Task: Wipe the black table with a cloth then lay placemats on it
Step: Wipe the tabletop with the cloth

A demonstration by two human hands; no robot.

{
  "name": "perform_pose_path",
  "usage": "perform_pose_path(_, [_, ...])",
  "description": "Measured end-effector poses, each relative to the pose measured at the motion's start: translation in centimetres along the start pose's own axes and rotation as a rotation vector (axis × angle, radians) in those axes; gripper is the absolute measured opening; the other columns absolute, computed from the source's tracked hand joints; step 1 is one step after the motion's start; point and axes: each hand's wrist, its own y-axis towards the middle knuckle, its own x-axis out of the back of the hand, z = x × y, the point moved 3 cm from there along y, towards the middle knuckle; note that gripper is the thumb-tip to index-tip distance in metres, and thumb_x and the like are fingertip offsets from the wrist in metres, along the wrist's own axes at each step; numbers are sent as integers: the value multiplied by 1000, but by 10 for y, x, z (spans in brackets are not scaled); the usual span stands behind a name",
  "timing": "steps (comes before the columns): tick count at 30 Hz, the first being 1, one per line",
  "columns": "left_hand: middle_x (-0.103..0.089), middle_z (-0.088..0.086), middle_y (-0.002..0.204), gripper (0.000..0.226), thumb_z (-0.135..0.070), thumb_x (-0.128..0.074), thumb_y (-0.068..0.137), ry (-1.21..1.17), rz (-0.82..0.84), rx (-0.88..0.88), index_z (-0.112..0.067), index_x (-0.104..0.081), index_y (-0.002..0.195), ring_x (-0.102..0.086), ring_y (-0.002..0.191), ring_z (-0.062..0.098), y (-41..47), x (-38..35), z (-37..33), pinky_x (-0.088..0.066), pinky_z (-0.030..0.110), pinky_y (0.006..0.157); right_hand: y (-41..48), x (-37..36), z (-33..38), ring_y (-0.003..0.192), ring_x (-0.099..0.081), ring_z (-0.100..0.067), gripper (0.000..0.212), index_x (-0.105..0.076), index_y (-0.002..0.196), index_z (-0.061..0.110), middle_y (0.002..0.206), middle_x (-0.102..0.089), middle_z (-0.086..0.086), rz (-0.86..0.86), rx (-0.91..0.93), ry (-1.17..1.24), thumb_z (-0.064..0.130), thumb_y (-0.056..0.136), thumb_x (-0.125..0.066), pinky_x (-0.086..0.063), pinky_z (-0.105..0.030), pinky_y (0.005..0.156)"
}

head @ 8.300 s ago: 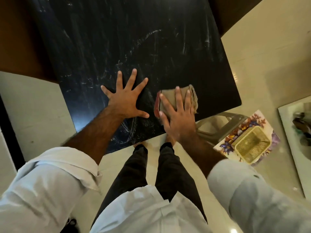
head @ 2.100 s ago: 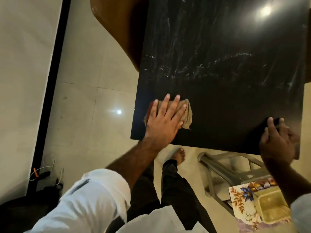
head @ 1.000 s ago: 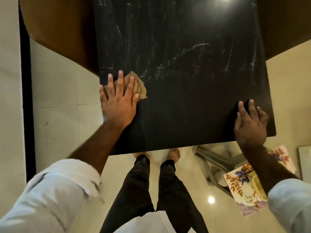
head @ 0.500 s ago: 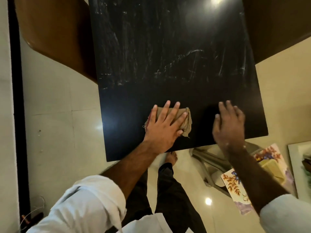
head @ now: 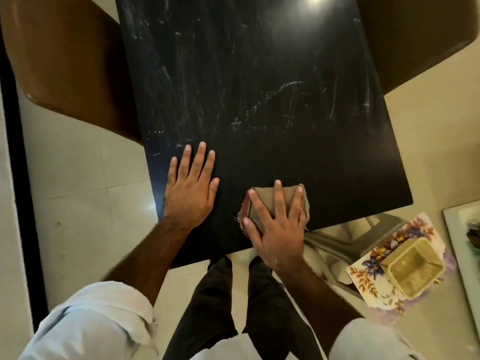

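The black table [head: 259,100] fills the upper middle of the head view, with pale wipe streaks across its far part. A folded tan cloth [head: 265,201] with a reddish edge lies near the table's front edge. My right hand [head: 278,229] presses on it with spread, straight fingers, thumb along its left side. My left hand [head: 191,188] lies flat on the tabletop near the front left corner, apart from the cloth. A floral placemat [head: 363,276] lies lower right, off the table.
A yellow mesh basket [head: 413,266] sits on the floral placemat, which rests on a grey plastic stool [head: 345,237] right of my legs. Brown chairs stand at the table's left [head: 65,68] and far right [head: 405,35]. A white surface [head: 465,242] shows at the right edge.
The cloth has passed from under my left hand to under my right hand and sits further right. My left hand has moved left and now lies flat on the bare tabletop.
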Motion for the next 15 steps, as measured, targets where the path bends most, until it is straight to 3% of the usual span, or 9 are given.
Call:
perform_pose_path(4, [15,3,184,75,-59,-15,113,3,-20,-5,-23,4,176,12,170,30,1,-2,1,-6,60,136,47,21,-39,164,21,-50,78,6,168,61,182,21,-5,2,-158,83,80,103,-33,-17,-78,125])
perform_pose_path(10, [13,2,184,76,-61,-9,111,7,-8,-3,-24,2,176,10,170,30,2,0,0,-7,60,136,156,45,-1,165,3,-56,75,-17,172,52,184,-3,-11,-192,-82,50,77,104,-35,-23,-75,126])
perform_pose_path(15, [10,3,185,76,-61,-5,111,9,-9,-10,-23,-1,177,9,170,30,0,3,-1,-8,61,136,76,29,5,167,13,-47,79,-3,169,60,184,14,1,-52,109,74,79,102,-39,-21,-73,127])
